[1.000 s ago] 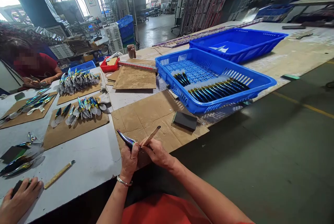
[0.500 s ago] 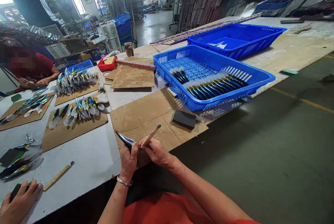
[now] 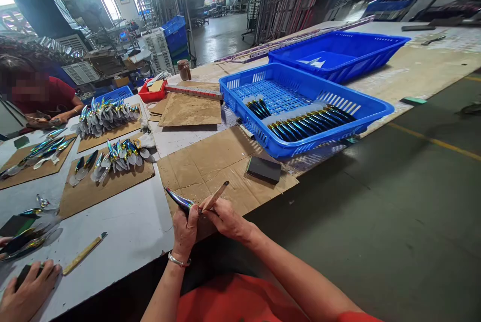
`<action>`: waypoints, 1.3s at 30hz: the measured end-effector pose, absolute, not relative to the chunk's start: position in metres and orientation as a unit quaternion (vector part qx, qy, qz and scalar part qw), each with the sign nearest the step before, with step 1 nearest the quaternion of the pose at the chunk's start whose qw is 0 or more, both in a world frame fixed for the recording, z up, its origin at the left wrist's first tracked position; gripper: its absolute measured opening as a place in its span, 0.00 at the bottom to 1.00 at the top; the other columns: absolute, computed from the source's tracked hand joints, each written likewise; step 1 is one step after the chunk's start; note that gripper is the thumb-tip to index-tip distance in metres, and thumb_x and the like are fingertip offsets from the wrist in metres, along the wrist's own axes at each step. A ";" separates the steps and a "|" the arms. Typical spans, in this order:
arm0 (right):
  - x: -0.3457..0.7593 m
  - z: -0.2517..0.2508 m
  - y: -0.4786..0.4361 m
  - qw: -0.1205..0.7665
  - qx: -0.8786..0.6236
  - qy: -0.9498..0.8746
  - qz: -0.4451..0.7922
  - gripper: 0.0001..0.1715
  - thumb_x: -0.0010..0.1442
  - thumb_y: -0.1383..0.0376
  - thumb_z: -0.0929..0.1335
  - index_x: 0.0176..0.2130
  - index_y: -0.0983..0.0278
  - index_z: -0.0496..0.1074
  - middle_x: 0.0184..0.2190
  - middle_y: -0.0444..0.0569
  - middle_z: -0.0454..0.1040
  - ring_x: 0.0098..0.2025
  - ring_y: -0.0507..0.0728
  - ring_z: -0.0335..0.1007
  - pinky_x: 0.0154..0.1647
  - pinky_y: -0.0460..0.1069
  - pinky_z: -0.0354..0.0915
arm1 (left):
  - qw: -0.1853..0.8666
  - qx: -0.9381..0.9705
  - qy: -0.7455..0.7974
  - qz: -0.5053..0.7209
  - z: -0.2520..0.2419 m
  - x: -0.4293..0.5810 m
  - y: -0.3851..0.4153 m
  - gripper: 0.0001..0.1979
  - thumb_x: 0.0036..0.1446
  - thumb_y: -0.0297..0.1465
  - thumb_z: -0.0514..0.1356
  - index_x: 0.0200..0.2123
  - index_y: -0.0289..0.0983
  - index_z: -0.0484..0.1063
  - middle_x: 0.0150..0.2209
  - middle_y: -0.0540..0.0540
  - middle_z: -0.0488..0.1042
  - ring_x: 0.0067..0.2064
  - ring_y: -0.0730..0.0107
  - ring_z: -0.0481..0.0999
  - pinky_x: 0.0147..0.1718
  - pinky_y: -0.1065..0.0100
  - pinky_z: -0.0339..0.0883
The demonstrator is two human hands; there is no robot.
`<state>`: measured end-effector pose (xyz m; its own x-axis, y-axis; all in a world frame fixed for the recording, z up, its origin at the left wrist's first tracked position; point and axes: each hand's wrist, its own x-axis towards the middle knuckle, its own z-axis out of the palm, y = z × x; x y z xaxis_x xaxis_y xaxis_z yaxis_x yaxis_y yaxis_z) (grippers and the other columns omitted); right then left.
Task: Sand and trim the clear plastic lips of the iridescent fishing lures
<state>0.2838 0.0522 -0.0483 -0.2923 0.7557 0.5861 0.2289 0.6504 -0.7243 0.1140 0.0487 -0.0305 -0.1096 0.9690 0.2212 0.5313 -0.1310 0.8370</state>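
My left hand grips an iridescent blue-purple metal utensil whose tip points up and to the left. My right hand holds a thin wooden stick against the utensil, right beside the left hand's fingers. Both hands hover over the near edge of a brown cardboard sheet on the table. A dark flat block lies on that cardboard, to the right of my hands.
A blue basket holds rows of dark blue utensils; a second blue basket stands behind it. Piles of iridescent spoons lie on cardboard at left. A co-worker's hand rests at lower left beside another stick; another person sits far left.
My hands keep their grip with only slight shifts of the stick. The view has drifted a little; the co-worker's hand at lower left has shifted slightly.
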 end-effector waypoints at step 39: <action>0.284 -0.041 0.058 0.449 -0.343 -0.781 0.266 0.10 0.74 0.64 0.61 0.43 0.63 0.69 0.37 0.52 0.73 0.38 0.59 0.70 0.41 0.51 0.70 | 0.280 0.612 0.597 0.437 -0.039 0.111 0.048 0.22 0.62 0.51 0.55 0.32 0.38 0.74 0.29 0.44 0.77 0.30 0.62 0.75 0.31 0.63 0.69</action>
